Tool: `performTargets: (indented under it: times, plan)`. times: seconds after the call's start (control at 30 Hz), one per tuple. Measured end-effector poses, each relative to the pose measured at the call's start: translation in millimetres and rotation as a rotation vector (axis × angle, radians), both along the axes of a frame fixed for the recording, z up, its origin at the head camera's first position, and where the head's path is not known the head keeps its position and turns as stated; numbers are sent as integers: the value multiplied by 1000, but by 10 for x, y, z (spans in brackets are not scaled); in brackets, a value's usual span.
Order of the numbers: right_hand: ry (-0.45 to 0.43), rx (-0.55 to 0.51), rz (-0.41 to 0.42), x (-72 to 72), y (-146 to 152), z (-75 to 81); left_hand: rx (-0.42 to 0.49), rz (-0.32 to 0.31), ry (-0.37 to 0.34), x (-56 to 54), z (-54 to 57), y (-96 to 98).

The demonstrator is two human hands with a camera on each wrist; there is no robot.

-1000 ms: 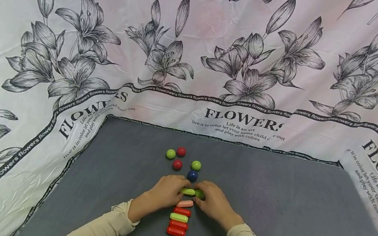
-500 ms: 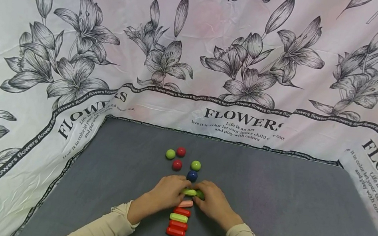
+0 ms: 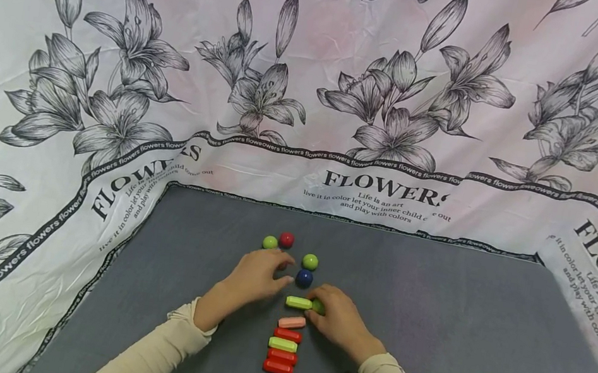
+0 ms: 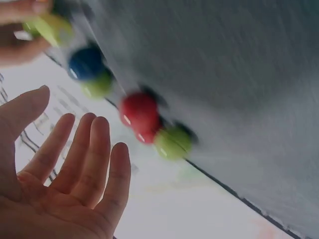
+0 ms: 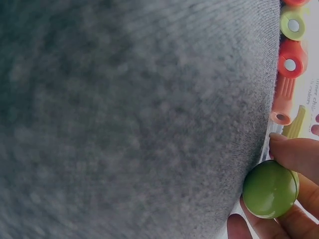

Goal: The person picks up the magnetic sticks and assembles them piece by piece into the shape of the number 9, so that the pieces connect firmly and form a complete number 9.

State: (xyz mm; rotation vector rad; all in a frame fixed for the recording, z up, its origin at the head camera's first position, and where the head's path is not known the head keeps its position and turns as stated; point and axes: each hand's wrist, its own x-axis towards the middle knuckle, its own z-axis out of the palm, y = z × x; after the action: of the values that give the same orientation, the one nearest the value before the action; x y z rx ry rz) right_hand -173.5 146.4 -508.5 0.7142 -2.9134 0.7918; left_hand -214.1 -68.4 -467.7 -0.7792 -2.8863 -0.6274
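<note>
Landmark: glossy dark-blue ball (image 3: 304,278). Right hand (image 3: 339,321), just right of and nearer the person than it, pinches a glossy green ball (image 5: 270,190) between thumb and fingers. Faceted yellow-green bar (image 3: 298,302) lies on the near side of the blue ball, its right end right at the green ball; can't tell if they touch. Left hand (image 3: 255,274) is empty, fingers extended, left of the blue ball, partly covering a glossy red ball (image 4: 138,110) in head view.

Vs. half a second ago: left hand is off the bar's left end and shifted away from the person and left; bar's left end now uncovered. Right hand's pinch unchanged, same spot. Farther from the blue ball on the near side, the salmon-pink ridged bar (image 3: 292,322) hasn't visibly moved.
</note>
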Motion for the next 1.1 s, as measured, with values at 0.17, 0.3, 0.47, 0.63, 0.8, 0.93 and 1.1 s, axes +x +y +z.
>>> performTargets:
  times: [0.17, 0.3, 0.47, 0.63, 0.8, 0.93, 1.1]
  plan:
    - [-13, -5, -1, -1, 2, 17, 5, 117, -2, -276, 67, -138]
    - [-18, 2, 12, 2, 15, 33, 9, 188, 2, -437, 69, -206]
    - [-26, 16, 1, 13, 18, 40, 7, 204, 6, -525, 12, -240]
    - [-24, 14, -6, 16, 11, 28, -29, 216, 14, -549, -57, -251]
    - [-13, 8, -5, 23, 10, 19, -62, 233, 4, -561, -120, -273]
    - [-5, 15, -8, 27, 14, 6, -69, 231, -7, -576, -160, -299]
    - [-7, 13, -16, 23, 23, 3, -87, 209, 4, -590, -218, -292]
